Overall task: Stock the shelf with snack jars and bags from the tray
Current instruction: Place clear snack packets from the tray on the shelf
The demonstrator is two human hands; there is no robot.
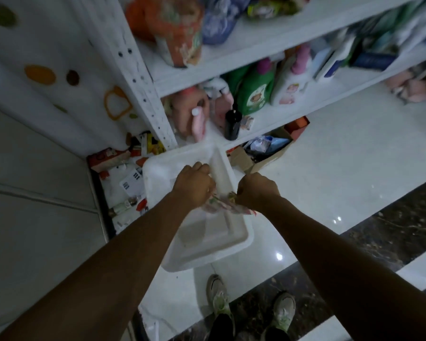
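A white divided tray [208, 238] lies on the pale floor in front of the white shelf [276, 43]. Above its middle, my left hand [193, 184] and my right hand [256, 190] each grip one end of a crinkled pink-and-white snack bag [221, 205], which hangs between them. The tray's visible compartments hold nothing. The shelf boards behind carry an orange bag [172, 28], green pouches [255, 91], a white and pink bottle [292, 80], a pink bottle [198, 123] and a black bottle [232, 125].
A cardboard box [263, 153] with packets stands under the lowest board, right of the tray. Loose boxes and small bottles [123, 178] litter the floor at the shelf's left post. A white dotted wall is on the left. My shoes [251, 306] stand on a dark floor strip.
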